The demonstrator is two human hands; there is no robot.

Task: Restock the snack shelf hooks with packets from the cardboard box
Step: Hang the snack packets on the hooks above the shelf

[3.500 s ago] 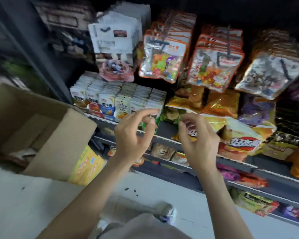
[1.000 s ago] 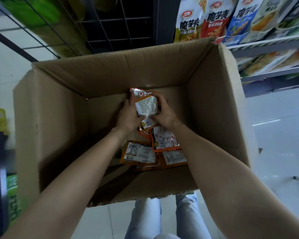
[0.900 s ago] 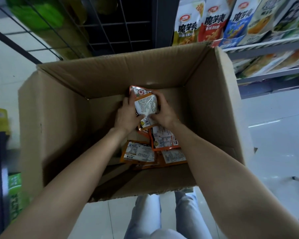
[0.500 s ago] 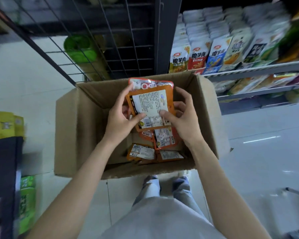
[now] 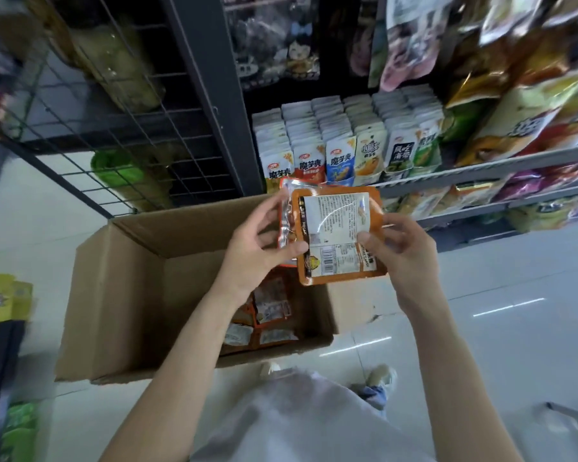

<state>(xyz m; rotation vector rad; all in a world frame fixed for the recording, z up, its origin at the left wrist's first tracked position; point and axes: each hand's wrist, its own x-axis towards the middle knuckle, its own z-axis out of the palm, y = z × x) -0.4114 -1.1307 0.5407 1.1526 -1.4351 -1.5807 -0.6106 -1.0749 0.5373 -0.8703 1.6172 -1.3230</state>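
Shelf packets (image 5: 309, 161) read 魔芋爽, a dark one (image 5: 401, 154) 风吃海带; the held orange packet's (image 5: 339, 233) print is unreadable.

Open air above the cardboard box (image 5: 121, 295), so reaching in is easy; upward, packed shelf packets (image 5: 344, 151) and a wire grid panel (image 5: 121, 121) crowd things.

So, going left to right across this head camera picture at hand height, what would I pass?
Cardboard box → left hand → orange packets, gripped by both hands → right hand → white floor tiles.
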